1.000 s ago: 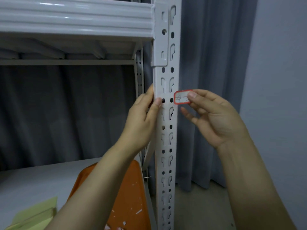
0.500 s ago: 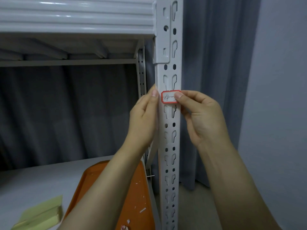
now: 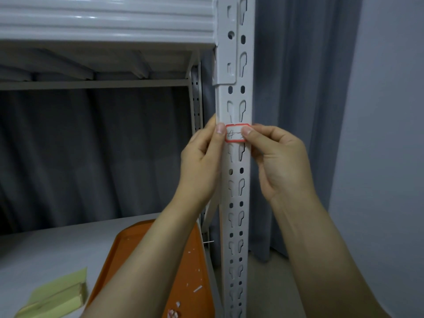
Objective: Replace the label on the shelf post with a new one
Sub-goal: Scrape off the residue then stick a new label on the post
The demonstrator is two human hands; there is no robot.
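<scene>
A white label with a red border and handwritten marks (image 3: 234, 134) lies across the front face of the white perforated shelf post (image 3: 236, 191). My left hand (image 3: 202, 161) wraps the post's left edge, its thumb tip at the label's left end. My right hand (image 3: 277, 157) comes in from the right, and its thumb presses on the label's right end, hiding part of the writing.
An orange tray (image 3: 192, 271) with small paper scraps lies on the grey lower shelf (image 3: 57, 249). A pale yellow paper pad (image 3: 57, 294) sits at the bottom left. A white shelf beam (image 3: 103, 19) spans the top. Grey curtains hang behind, and a wall stands at right.
My right hand carried the label from beside the post onto its front face. My left thumb moved up to the label's left end. The camera view shifted slightly.
</scene>
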